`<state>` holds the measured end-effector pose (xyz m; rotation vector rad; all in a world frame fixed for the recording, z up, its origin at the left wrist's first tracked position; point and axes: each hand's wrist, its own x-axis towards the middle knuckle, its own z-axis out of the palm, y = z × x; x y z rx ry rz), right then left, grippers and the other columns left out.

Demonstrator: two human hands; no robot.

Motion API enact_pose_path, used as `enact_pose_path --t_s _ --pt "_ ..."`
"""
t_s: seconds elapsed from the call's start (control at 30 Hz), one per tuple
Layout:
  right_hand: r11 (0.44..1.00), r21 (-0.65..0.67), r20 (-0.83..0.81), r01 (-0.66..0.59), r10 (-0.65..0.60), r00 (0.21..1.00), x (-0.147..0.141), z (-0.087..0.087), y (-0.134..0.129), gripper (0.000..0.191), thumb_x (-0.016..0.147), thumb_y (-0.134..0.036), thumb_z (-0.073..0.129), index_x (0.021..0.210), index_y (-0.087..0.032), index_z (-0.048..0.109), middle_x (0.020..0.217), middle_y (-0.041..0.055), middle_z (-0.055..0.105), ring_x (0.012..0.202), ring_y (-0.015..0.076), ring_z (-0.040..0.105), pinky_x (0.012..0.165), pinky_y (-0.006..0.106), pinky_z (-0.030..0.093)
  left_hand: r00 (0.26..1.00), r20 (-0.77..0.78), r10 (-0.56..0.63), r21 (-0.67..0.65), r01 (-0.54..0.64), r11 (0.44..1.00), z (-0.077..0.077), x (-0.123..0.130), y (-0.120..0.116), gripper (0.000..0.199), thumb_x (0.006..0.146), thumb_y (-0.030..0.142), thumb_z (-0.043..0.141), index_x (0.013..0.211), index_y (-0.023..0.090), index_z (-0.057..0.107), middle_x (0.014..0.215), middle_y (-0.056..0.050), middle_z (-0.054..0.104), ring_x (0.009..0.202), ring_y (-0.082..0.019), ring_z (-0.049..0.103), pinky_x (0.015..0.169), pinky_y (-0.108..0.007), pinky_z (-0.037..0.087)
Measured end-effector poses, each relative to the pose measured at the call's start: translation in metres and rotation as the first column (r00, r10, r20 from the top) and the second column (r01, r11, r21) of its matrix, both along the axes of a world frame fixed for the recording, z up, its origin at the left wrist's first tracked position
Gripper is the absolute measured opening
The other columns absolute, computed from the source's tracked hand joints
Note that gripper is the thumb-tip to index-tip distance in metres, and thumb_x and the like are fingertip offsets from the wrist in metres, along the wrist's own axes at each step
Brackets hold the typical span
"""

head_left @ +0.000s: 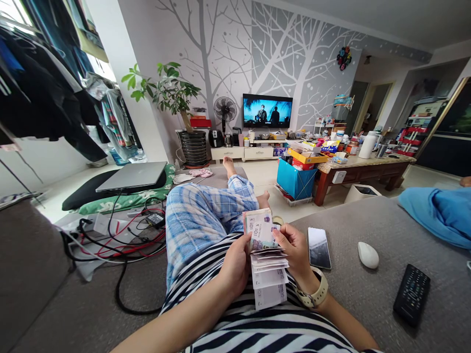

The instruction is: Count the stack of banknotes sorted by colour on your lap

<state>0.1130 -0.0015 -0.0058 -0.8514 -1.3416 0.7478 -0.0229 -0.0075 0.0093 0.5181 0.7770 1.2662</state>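
Note:
A stack of printed paper slips point(262, 228) is held up in front of my striped shirt. My left hand point(235, 262) grips its left side, thumb on the front. At the right edge, my right hand point(294, 247) pinches the upper slips between thumb and fingers; a pale watch is on that wrist. Below the hands, more slips point(270, 296) hang in overlapping layers over the shirt. Behind my right hand a roll of tape point(277, 220) partly shows. Just right of that hand, a phone point(319, 247) lies on the grey sofa point(346, 304).
On the sofa at right are a white mouse point(368, 255) and a black remote point(411, 294). Tangled cables point(121, 245) and a laptop point(132, 176) are at left. Beyond my legs stand a blue bin point(296, 180) and a cluttered table point(353, 164).

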Motion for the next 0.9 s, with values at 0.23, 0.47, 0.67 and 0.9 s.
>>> enact_pose_path --t_s 0.23,0.47,0.67,0.9 --pt "1.000 -0.005 -0.005 -0.021 0.021 1.000 -0.0002 -0.0002 -0.0019 0.038 0.090 -0.043 0.059 0.063 -0.020 0.046 0.059 -0.0048 0.041 0.056 0.0114 0.035 0.053 0.025 0.030 1.000 -0.015 0.002 -0.003 -0.002 1.000 -0.0012 0.0002 -0.0005 0.025 0.087 0.020 0.056 0.104 0.008 0.070 0.093 -0.012 0.078 0.088 -0.025 0.074 0.083 -0.036 0.058" --pt "0.999 -0.026 -0.018 -0.022 0.021 1.000 -0.0009 -0.0011 -0.0009 0.032 0.089 -0.044 0.062 0.072 -0.018 0.056 0.063 -0.0027 0.049 0.059 0.0125 0.042 0.055 0.025 0.035 1.000 -0.014 -0.014 0.016 0.015 1.000 -0.0039 -0.0005 0.0006 0.025 0.085 0.021 0.058 0.104 0.009 0.070 0.094 -0.012 0.078 0.087 -0.025 0.074 0.083 -0.036 0.058" --pt "0.999 -0.011 -0.033 -0.031 0.030 0.999 -0.0005 -0.0016 -0.0010 0.030 0.090 -0.042 0.061 0.071 -0.018 0.058 0.062 -0.0024 0.051 0.057 0.0123 0.043 0.054 0.024 0.034 1.000 -0.018 -0.016 0.008 0.016 1.000 -0.0026 -0.0003 0.0001 0.025 0.084 0.020 0.059 0.103 0.009 0.071 0.093 -0.011 0.079 0.087 -0.025 0.074 0.083 -0.035 0.058" --pt "0.999 -0.013 -0.052 -0.046 0.046 0.998 -0.0008 0.0020 -0.0027 0.034 0.088 -0.045 0.060 0.067 -0.019 0.054 0.059 -0.0033 0.046 0.056 0.0124 0.039 0.053 0.025 0.032 1.000 -0.031 0.000 0.017 0.001 1.000 -0.0036 -0.0007 0.0009 0.022 0.083 0.020 0.059 0.098 0.010 0.071 0.092 -0.011 0.078 0.086 -0.025 0.074 0.085 -0.036 0.057"
